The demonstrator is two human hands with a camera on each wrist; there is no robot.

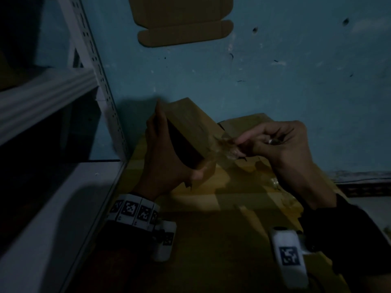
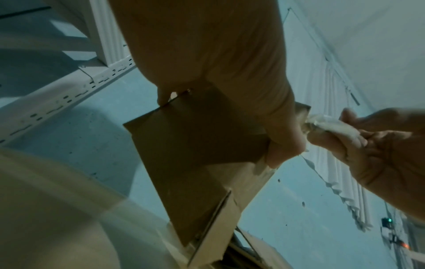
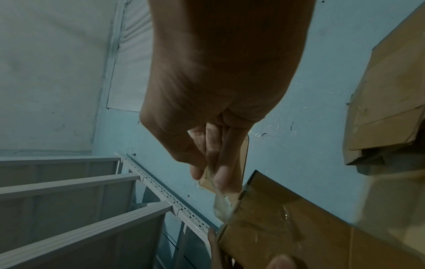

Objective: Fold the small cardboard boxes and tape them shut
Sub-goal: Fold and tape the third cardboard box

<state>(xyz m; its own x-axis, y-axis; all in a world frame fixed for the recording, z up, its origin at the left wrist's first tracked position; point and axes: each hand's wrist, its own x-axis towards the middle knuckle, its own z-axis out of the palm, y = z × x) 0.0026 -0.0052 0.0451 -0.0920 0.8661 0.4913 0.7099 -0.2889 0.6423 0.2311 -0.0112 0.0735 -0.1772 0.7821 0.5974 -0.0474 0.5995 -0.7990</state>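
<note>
The left hand [image 1: 163,157] grips a small folded brown cardboard box [image 1: 186,127], thumb on its near corner and fingers curled around the far side, holding it tilted in the air above the work surface. The right hand [image 1: 281,142] pinches a crumpled strip of clear packing tape [image 1: 224,149] between thumb and fingertips; the strip runs from those fingers to the box's right edge, where it sticks. In the right wrist view the tape [image 3: 222,205] lies glossy across the cardboard face of the box [image 3: 299,227].

Below the hands lies a layer of flat brown cardboard sheets [image 1: 211,229] that covers the surface, lit unevenly, with more cut cardboard pieces [image 1: 249,123] piled at its far edge against the wall. The wall [image 1: 275,70] is pale blue painted plaster, scuffed and pitted with small holes. A flat unfolded cardboard box blank [image 1: 184,22] with rounded tabs shows against it higher up. At the left edge of the surface stands a white slotted metal shelving rack [image 1: 99,81], its shelves in deep shadow. The room is dim. Both wrists carry bands with black-and-white square markers [image 1: 135,210].
</note>
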